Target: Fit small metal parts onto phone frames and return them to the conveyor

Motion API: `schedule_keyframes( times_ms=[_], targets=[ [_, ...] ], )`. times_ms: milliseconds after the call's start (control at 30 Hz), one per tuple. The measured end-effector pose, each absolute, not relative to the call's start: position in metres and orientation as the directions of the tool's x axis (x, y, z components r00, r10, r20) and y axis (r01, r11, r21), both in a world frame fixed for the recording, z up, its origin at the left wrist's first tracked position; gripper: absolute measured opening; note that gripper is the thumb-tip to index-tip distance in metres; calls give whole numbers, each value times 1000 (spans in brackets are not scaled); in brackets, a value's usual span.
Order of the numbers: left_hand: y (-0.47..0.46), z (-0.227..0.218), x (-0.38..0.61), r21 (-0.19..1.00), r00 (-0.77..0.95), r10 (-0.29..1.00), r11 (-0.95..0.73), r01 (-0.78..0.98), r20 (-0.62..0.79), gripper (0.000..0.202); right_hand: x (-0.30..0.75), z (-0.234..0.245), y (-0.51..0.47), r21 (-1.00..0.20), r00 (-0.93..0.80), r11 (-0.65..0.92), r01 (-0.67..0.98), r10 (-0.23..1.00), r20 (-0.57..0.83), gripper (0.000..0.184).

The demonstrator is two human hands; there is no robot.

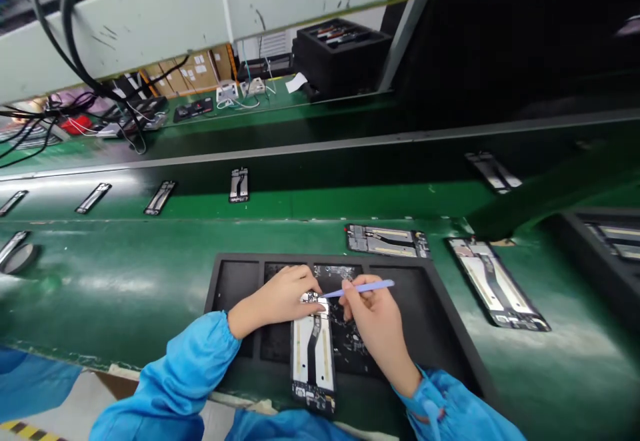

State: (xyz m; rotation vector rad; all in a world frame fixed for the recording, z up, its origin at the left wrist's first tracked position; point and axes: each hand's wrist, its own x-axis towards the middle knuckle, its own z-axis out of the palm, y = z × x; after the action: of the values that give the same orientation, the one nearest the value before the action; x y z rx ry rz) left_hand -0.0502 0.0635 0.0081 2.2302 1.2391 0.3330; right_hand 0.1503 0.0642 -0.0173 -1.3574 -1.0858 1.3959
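An opened phone body (pixel 313 354) with pale inner plates and a black ribbon cable rests over a black compartmented tray (pixel 216 287). My left hand (pixel 287 294) grips its upper end, thumb and fingers at the top edge. Between the fingertips of my right hand (pixel 373 314) is a pair of purple tweezers (pixel 373 286). Its tip points left, at the small parts on the phone's upper end near my left fingertips. Whether the tip touches anything there is too small to tell. Small circuit pieces (pixel 353 341) lie in the tray's middle compartments.
Another phone body (pixel 387 241) lies behind the tray, and one more (pixel 497 284) to its right. Several others (pixel 239 185) sit along the green strip behind. A dark post (pixel 530 204) slants at the right, beside a second black tray (pixel 580 227). Black cables (pixel 70 27) hang upper left.
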Motion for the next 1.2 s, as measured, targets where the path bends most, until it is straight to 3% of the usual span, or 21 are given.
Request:
schedule_keyframes(
  times_ms=[233, 433, 500, 567, 700, 767, 900, 967, 1200],
  targets=[
    [71, 8, -52, 604, 557, 829, -417, 680, -54, 21, 151, -21, 64, -969, -27, -247, -32, 969, -246, 41],
    [73, 5, -50, 616, 566, 823, -427, 662, -38, 18, 160, -13, 72, -976, 58, -192, -104, 978, -199, 38],
    [75, 3, -50, 621, 573, 819, -434, 652, -29, 16, 171, -9, 80, -991, 49, -131, -25, 990, -132, 36],
    [77, 3, -49, 622, 579, 815, -443, 646, -21, 17, 182, -6, 90, -987, -40, -32, 156, 998, -39, 31],
    [78, 3, -46, 595, 587, 810, -469, 653, -6, 23, 193, -8, 100, -883, -174, 171, 438, 979, 103, 20],
    [78, 1, -45, 563, 591, 807, -490, 666, 3, 25, 189, -13, 97, -802, -180, 304, 514, 952, 246, 14],
    [74, -4, -44, 467, 590, 807, -530, 708, 21, 32, 179, -21, 89, -550, -329, 636, 541, 762, 557, 11],
    [73, -7, -44, 416, 578, 815, -538, 733, 34, 35, 178, -22, 88, -510, -381, 695, 507, 711, 590, 15],
    [77, -8, -52, 318, 519, 851, -517, 795, 87, 34, 181, -19, 88, -486, -441, 707, 513, 703, 558, 19]
  ],
)
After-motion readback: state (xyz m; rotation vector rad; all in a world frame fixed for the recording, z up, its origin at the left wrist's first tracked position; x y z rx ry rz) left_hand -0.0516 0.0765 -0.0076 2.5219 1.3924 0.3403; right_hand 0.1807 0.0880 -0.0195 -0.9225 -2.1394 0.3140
